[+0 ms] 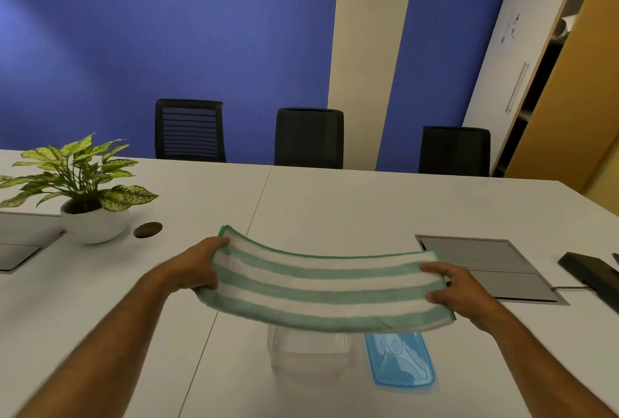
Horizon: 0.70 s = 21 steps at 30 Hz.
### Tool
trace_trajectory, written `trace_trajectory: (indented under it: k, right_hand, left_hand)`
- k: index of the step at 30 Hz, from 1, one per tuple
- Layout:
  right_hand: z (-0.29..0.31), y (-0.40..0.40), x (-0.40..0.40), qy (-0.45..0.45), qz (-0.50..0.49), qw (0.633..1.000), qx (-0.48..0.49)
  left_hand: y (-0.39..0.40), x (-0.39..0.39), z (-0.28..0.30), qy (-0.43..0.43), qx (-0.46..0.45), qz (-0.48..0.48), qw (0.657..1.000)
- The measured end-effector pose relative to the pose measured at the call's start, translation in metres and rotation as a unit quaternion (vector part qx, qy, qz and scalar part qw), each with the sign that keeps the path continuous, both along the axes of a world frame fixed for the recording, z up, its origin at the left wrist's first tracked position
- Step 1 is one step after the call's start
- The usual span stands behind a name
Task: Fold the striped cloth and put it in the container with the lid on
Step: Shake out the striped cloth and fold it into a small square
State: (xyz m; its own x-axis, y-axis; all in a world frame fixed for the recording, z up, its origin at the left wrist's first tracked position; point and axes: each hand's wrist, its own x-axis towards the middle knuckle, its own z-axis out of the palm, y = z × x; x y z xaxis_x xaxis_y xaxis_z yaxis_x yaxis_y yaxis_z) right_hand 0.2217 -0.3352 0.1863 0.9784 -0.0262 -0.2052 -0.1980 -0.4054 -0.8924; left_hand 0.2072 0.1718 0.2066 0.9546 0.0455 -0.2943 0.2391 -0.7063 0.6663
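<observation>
A green-and-white striped cloth hangs in the air above the table, folded into a long band and sagging a little in the middle. My left hand grips its left end and my right hand grips its right end. Below the cloth a clear plastic container stands open on the table, its far part hidden by the cloth. Its blue lid lies flat on the table just right of the container.
A white table spans the view. A potted plant stands at the left with a brown cable hole beside it. A grey floor-box panel and a black device lie at the right. Three black chairs line the far edge.
</observation>
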Motion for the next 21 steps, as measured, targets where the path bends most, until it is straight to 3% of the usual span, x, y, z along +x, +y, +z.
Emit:
trace_trajectory:
  k: [21]
  right_hand:
    - [0.050, 0.108, -0.001, -0.033, 0.096, 0.995, -0.008]
  left_hand:
    - [-0.125, 0.012, 0.040, -0.063, -0.004, -0.114, 0.991]
